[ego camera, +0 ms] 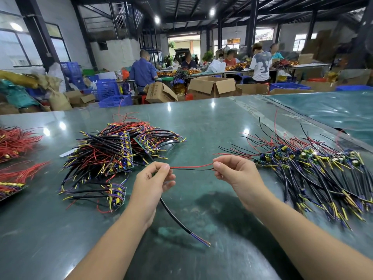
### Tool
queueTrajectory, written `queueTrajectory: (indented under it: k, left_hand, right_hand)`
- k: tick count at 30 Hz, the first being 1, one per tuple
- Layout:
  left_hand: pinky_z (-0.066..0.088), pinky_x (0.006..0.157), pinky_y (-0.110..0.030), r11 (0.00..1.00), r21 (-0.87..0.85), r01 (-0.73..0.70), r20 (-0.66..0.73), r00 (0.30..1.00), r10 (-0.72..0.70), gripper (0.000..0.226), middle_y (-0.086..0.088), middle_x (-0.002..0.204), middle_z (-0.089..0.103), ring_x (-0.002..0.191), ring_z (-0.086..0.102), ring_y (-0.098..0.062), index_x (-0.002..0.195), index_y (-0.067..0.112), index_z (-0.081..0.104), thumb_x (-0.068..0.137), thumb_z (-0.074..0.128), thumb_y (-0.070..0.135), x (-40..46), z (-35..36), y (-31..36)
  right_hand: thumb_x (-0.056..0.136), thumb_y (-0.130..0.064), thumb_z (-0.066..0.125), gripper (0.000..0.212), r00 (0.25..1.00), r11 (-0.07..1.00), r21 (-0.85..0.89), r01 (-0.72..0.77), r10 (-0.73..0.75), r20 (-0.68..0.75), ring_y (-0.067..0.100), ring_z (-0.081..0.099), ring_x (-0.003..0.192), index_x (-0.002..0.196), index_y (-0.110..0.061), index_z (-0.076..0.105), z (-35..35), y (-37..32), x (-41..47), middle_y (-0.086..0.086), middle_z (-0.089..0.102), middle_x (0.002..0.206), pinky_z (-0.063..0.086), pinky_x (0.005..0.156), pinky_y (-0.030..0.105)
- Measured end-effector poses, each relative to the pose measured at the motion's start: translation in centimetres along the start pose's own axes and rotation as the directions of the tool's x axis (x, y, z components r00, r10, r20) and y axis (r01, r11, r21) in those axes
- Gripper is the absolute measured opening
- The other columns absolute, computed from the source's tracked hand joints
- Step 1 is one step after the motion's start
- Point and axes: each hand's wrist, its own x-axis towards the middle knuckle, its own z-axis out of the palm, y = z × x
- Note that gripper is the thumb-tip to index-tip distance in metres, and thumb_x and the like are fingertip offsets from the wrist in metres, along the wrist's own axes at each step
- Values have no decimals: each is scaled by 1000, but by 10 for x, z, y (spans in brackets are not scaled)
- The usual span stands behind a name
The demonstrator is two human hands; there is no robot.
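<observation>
A thin red wire (191, 166) and a thin black wire (193, 169) run stretched between my two hands above the green table (212, 122). My left hand (154, 179) pinches their left end and seems to hold a small part that is hidden in its fingers. A thick black cable (177, 217) with bare purple and yellow tips hangs down from that hand. My right hand (234, 170) pinches the right end of the two wires.
A stack of circuit boards with wires (113, 152) lies left of my hands, a loose spread of wired boards (306, 164) to the right, and red wire bundles (16, 142) at the far left. Cardboard boxes (212, 85) and seated people are beyond the table.
</observation>
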Motion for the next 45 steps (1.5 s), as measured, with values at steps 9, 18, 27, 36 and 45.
queueTrajectory:
  k: [9, 18, 27, 36, 45]
  left_hand:
    - [50, 53, -16, 996, 34, -79, -67, 994, 81, 22, 1, 62, 61, 54, 58, -7, 75, 10, 64, 94, 55, 10, 1, -2, 0]
    - [49, 53, -15, 988, 126, -88, 44, 996, 83, 23, 3, 58, 63, 55, 58, -7, 72, 11, 66, 93, 57, 9, -6, 8, -2]
    - [49, 54, -15, 981, 165, -102, 124, 989, 82, 20, 2, 59, 64, 55, 59, -7, 74, 8, 68, 91, 58, 9, -12, 14, 0]
    - [50, 55, -17, 976, 193, -98, 176, 982, 64, 22, 2, 60, 65, 54, 59, -7, 73, 12, 70, 91, 59, 9, -16, 12, 8]
    - [51, 56, -18, 981, 174, 81, 383, 913, -143, 18, -4, 67, 67, 59, 63, -11, 78, 11, 74, 90, 61, 14, -23, 14, 9]
  right_hand:
    - [84, 6, 63, 17, 999, 991, -126, 50, -50, 0, 6, 57, 54, 77, -9, 66, 3, 3, -1, -4, 63, 59, 50, 60, 17]
    - [85, 3, 64, 18, 944, 992, 75, 103, -74, -321, 3, 60, 52, 74, -11, 65, 9, -2, 3, -5, 63, 59, 53, 62, 14]
    - [83, 0, 68, 20, 903, 986, -101, 133, -163, -397, 1, 61, 51, 70, -16, 67, 4, -9, 8, -1, 64, 62, 50, 57, 13]
    - [84, -10, 70, 18, 850, 806, -519, 287, -464, -251, 4, 66, 65, 75, -25, 65, -2, -16, 6, -13, 65, 64, 54, 70, 30]
    - [84, -10, 70, 15, 860, 812, -529, 249, -436, -264, -3, 60, 59, 77, -23, 67, -13, -17, 9, -12, 65, 64, 49, 64, 19]
